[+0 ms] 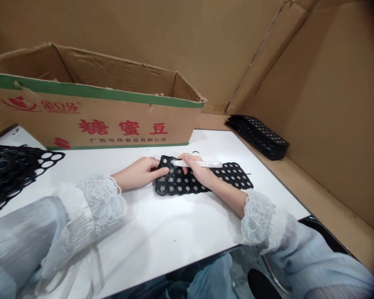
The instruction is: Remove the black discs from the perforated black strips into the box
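Note:
A long black sheet with rows of pale round spots lies flat on the white table. My left hand grips its left end, the thumb on top and the other fingers curled at the far edge. In my right hand is a slim white pen-like tool, held like a pencil. The tool's tip points left and meets the sheet near a spot in the upper left rows. My right hand and forearm cover the middle of the sheet.
An open cardboard box with a green rim stands behind my hands. At the left is a heap of black perforated sheets. A stack of black spotted sheets lies at the back right. Cardboard walls enclose the table.

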Demonstrator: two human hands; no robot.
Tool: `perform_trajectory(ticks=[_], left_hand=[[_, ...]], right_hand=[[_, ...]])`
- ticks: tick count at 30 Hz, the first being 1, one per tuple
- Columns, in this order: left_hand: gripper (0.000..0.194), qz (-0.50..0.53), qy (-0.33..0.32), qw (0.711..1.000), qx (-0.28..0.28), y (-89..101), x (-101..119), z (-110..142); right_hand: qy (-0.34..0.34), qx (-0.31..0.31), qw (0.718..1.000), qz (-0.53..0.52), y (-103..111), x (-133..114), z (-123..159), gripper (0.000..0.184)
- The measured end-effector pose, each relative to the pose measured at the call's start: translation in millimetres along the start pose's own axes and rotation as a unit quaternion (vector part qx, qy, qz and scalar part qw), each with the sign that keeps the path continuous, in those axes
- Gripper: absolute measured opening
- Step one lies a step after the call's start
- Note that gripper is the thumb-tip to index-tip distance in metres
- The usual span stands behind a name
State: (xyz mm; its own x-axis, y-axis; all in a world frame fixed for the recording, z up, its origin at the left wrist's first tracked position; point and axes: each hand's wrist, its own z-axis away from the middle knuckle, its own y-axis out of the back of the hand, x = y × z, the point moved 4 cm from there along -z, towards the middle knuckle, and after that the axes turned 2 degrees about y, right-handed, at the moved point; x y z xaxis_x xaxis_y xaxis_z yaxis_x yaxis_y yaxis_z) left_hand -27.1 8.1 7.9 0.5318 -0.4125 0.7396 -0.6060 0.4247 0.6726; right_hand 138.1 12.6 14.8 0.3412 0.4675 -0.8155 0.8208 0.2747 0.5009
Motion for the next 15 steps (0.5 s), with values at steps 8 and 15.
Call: perform_trajectory(ticks=[8,15], left_hand=[[0.039,0.084,0.02,0.995,-0.048,0.5,-8.5,-2.3],[0.04,0.119,0.022,0.992,-0.046,1.5,-4.7,-1.8]], right_hand=[[0.001,0.013,0.999,-0.048,-0.1,3.4,0.4,0.044],[-0.044,0.021,0.98,-0.194,-0.9,14.5,-4.1,0.044]])
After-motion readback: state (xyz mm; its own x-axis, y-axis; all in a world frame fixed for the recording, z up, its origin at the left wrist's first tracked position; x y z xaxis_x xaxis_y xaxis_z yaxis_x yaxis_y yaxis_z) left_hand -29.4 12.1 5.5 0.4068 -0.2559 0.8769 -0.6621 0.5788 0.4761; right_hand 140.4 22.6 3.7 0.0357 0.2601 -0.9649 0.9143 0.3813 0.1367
